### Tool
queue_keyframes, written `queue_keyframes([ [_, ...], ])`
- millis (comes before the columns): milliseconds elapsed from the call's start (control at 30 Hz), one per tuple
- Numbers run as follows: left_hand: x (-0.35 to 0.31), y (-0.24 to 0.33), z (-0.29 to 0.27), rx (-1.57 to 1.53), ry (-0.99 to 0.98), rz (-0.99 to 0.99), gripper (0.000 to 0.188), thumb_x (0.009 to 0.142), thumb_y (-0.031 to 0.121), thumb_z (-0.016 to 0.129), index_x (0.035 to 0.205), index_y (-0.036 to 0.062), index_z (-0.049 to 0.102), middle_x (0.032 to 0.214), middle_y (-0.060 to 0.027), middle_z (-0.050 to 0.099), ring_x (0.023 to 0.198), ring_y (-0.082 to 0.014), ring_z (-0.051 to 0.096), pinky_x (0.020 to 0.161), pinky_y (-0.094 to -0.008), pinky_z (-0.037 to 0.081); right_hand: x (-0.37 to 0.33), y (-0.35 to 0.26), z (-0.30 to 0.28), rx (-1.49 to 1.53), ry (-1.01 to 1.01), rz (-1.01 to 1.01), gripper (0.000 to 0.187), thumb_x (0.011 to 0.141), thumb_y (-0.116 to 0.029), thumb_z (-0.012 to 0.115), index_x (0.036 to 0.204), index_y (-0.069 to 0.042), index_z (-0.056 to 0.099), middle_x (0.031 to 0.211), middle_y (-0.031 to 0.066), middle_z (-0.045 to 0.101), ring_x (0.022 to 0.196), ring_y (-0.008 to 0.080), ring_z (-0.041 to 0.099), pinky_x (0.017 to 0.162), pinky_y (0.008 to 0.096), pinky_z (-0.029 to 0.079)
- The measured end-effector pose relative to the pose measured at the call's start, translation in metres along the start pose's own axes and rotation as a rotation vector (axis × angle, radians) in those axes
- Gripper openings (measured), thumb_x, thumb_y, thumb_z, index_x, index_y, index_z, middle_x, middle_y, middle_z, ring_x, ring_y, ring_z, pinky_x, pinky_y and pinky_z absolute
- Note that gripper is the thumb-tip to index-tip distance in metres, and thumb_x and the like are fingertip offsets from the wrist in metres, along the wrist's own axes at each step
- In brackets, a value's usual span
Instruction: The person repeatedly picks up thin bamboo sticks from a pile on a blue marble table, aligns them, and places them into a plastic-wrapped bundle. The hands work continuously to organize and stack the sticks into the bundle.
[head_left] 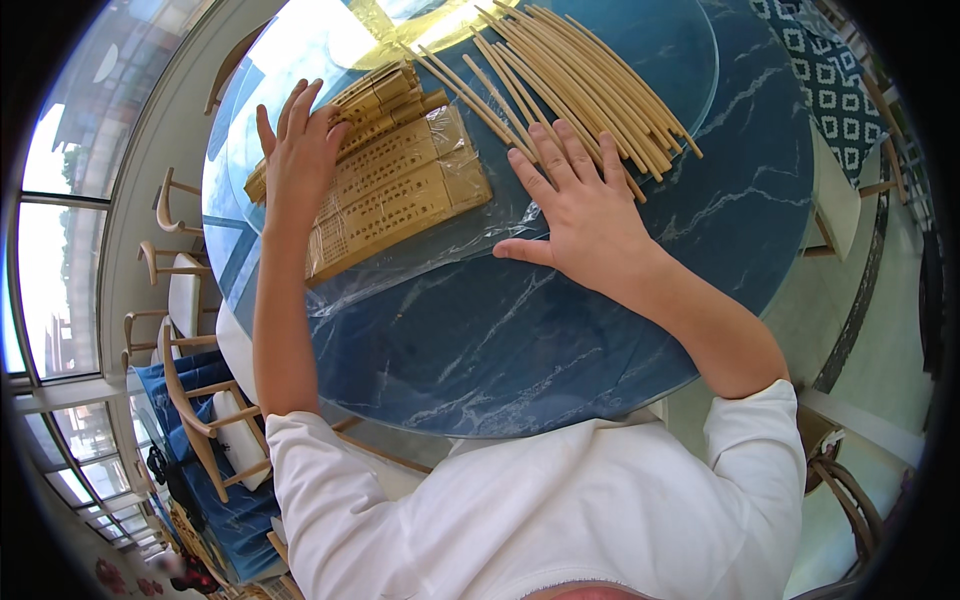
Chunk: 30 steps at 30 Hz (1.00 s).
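Note:
On the left lies a row of gold paper sleeves [395, 195] covered in dark printed characters, partly wrapped in clear plastic film [440, 248]. My left hand [300, 150] rests at their far left part, fingers raised and apart, with nothing gripped that I can see. To the right, many pale wooden chopsticks [590, 85] lie fanned out side by side. My right hand [590, 215] is spread flat beside their near ends, its fingertips over or against several of them. Its thumb points left toward the sleeves. Whether the fingertips press on the sticks I cannot tell.
A round blue marbled table [470, 350] carries a clear glass turntable [708, 70]. Something shiny and yellow [410, 40] stands at the far edge of view. Wooden chairs [200, 410] line the left side, near large windows [65, 250]. A patterned cloth [830, 90] hangs at the far right.

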<state>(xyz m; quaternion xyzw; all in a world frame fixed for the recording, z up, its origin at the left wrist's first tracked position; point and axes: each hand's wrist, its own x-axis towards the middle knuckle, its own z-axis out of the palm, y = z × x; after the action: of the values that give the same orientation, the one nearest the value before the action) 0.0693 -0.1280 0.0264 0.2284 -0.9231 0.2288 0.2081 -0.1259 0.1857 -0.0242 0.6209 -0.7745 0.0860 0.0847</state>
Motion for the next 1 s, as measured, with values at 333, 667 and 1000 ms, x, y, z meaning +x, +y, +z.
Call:
queue_keyframes([
  [333,-0.008,0.002,0.005,-0.040,0.069,0.030,0.029,0.101,0.028,0.077,0.128,0.0182,0.075,0.159,-0.0023,0.055,0.156,-0.0213,0.042,0.135,-0.0573,0.017,0.000,0.000,0.000,0.003,0.000,0.000,0.101,0.099,-0.088,0.033,0.170,-0.015,0.038,0.178,0.0167,0.030,0.168,0.0357,0.016,0.132,0.0635,-0.001],
  [667,-0.015,0.003,0.007,-0.009,0.054,0.018,0.036,0.102,0.030,0.076,0.136,0.0179,0.071,0.159,-0.0025,0.053,0.157,-0.0215,0.040,0.135,-0.0584,0.018,0.000,0.000,-0.001,0.004,0.005,0.005,0.104,0.098,-0.088,0.035,0.171,-0.014,0.036,0.177,0.0166,0.030,0.167,0.0355,0.016,0.133,0.0628,0.001],
  [1000,-0.017,0.006,0.003,-0.004,0.080,0.024,0.041,0.103,0.034,0.075,0.139,0.0175,0.067,0.158,-0.0027,0.054,0.156,-0.0220,0.041,0.134,-0.0582,0.021,-0.001,0.000,-0.002,0.016,-0.005,0.012,0.105,0.098,-0.089,0.034,0.172,-0.015,0.032,0.178,0.0164,0.027,0.168,0.0346,0.014,0.133,0.0631,0.003],
])
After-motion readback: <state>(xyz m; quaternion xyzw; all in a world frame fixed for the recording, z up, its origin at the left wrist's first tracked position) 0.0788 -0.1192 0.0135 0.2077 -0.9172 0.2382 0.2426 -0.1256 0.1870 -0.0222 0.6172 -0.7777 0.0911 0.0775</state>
